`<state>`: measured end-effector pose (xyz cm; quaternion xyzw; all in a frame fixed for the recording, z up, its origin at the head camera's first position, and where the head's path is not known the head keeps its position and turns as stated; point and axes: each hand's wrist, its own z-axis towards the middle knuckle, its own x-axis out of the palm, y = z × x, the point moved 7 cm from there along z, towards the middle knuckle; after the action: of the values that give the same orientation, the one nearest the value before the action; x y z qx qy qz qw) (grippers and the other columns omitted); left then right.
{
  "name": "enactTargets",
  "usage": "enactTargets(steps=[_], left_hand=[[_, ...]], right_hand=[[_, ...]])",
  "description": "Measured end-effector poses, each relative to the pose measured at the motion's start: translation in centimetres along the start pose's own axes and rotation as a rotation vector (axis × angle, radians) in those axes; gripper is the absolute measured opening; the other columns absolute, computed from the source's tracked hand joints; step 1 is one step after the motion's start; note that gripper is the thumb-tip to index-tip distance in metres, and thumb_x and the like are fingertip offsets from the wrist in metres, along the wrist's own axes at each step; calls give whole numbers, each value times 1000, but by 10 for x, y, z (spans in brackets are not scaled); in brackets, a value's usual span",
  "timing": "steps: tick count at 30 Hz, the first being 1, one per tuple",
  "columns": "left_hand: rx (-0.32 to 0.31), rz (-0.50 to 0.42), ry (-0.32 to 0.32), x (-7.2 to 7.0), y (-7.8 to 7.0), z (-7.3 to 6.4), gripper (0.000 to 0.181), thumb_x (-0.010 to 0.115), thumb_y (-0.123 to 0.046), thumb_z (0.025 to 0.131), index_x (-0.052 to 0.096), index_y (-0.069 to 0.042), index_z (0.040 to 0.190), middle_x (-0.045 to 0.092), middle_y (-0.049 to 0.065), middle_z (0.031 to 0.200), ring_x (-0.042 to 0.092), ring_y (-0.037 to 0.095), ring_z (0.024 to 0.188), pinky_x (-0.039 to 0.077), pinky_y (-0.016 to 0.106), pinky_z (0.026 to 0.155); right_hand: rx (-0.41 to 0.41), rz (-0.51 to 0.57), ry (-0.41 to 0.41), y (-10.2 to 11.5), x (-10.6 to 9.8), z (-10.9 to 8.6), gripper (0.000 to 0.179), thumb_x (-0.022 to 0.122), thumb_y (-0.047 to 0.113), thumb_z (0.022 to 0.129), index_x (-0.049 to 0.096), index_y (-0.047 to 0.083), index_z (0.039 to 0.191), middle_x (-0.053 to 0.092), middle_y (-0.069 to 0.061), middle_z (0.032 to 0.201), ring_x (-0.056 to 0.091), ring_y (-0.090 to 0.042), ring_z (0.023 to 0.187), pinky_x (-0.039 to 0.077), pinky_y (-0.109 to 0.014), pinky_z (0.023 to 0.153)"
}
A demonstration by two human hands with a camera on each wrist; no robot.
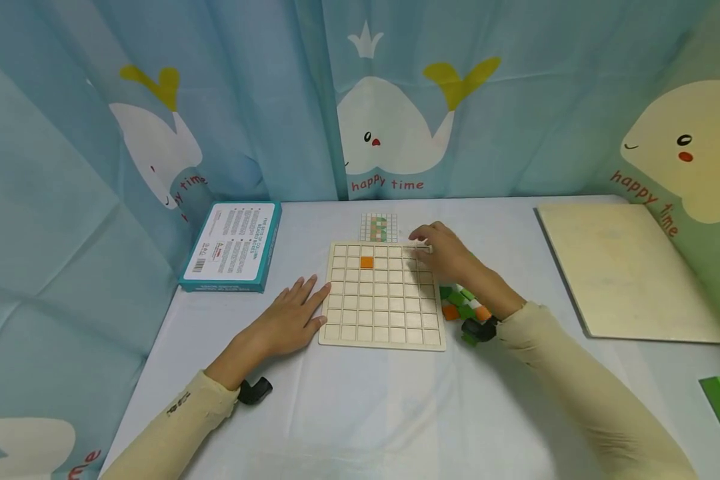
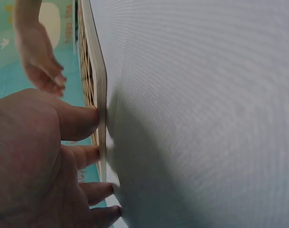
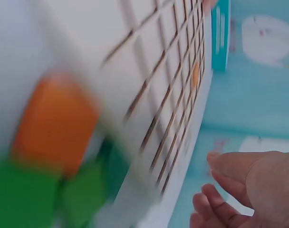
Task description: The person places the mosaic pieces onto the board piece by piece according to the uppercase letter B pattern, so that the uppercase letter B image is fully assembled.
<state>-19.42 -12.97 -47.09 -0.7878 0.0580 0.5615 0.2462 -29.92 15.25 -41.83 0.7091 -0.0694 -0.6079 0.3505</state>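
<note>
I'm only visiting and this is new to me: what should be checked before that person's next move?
1. Left hand touching the left edge of the grid board: ok.
2. Orange tile lying within one square of the grid: ok.
3. Loose tiles close by, at the board's right side: ok.
4. Right hand holding a tile: not ok, none shows in its fingers.
5. Orange tile matching the pattern card: cannot tell, the print is too small.
</note>
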Motion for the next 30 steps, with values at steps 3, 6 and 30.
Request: enactTargets(steps=[3,6,30], left_hand=[[-1,2,5,0,-1,0,67,46,-41,112,22,-17,170,11,16,177,8,42,163,15,62,129],[-2,-1,4,-1,-1,-1,67,46,-41,112,22,-17,170,11,17,177,7,42,163,15,62,129],[-7,-19,1,-1,-2,-1,66,45,-40,112,22,-17,170,10,16,177,6,41,163,14,61,130]], right_hand=[[97,13,-13,-26,-15,-12,40,60,9,107,53,-8,142,50,-31,137,52,-46,127,46,-60,108],[182,-2,-23,-49,-24,-24,45,61,13,107,50,-9,144,47,-33,142,50,-48,129,45,-62,109],[181,-9,-9,-81,-13,-40,34,59,6,107,56,-11,137,51,-31,128,54,-43,116,48,-59,100]])
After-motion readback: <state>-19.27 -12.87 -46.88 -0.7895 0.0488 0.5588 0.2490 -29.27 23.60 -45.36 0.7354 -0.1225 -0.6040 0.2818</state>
